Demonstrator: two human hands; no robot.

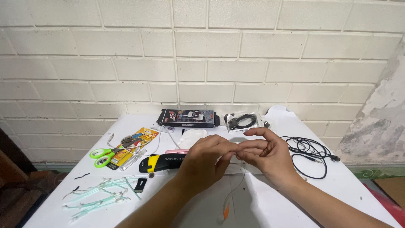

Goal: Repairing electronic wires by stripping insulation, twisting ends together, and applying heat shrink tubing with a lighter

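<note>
A white brick wall (202,55) fills the upper half of the view, and against it stands one white table (261,202) carrying everything else.

Over the table's middle the two hands meet. The left hand (206,158) and the right hand (263,154) have their fingertips pressed together around one thin pale wire (241,179), which hangs from the pinch and curves down to a small orange piece (226,210) lying on the table near the front edge. The right forefinger is lifted and slightly curled above the pinch.

At the far edge lies one long black retail box with a clear window (187,118), and beside it to the right one clear plastic bag holding a coiled black cable (242,121). To the right of the hands one black earphone cable (310,154) lies in loose loops.

Just behind the left hand lies one black and yellow utility knife (162,162), with a pink flat object (177,151) partly hidden beyond it. Farther left are one orange and yellow blister card (134,145) and one pair of green-handled scissors (103,155). At the front left lies a heap of pale green plastic strips (101,196); their number cannot be told. One small black block (141,185) sits just beside the heap.
</note>
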